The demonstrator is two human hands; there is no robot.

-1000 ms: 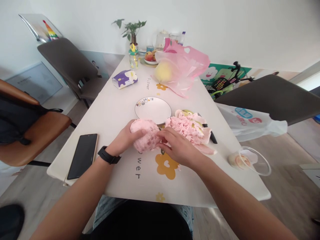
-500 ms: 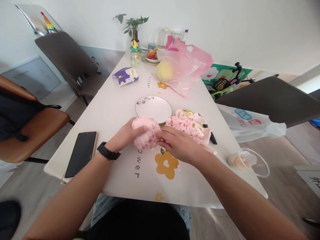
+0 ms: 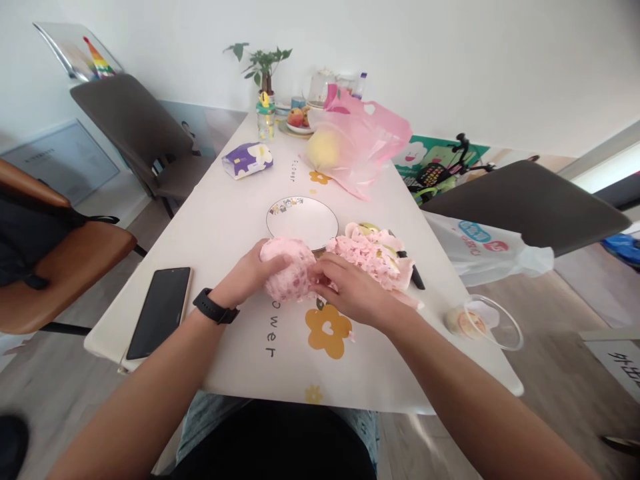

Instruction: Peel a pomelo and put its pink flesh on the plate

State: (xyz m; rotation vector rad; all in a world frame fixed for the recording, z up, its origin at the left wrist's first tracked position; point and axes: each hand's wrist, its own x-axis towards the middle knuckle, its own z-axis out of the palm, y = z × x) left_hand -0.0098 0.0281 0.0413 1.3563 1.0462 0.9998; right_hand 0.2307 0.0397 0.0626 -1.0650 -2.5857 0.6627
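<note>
Left hand (image 3: pixel 254 268) is holding the pink round fruit (image 3: pixel 287 272), its grip curving around the left side, thumb lying across the surface. Right hand (image 3: pixel 353 287) is touching the fruit's right side with bent fingers; its grip is looking narrow, but whether it is pinching a piece cannot be told. The fruit is sitting low over the counter (image 3: pixel 383 373), just on the near side of the white plate (image 3: pixel 303 227); contact with the surface below is not showing clearly. A heap of pink scraps (image 3: pixel 367 257) is lying right of the plate, a black handle (image 3: pixel 417 278) sticking out at its right. A phone (image 3: pixel 157 313) is lying near the left edge. Farther back, a pink plastic bag (image 3: pixel 370 140) is partly covering a yellow round object (image 3: pixel 323 148); a purple pack (image 3: pixel 247 161) is lying to their left.
</note>
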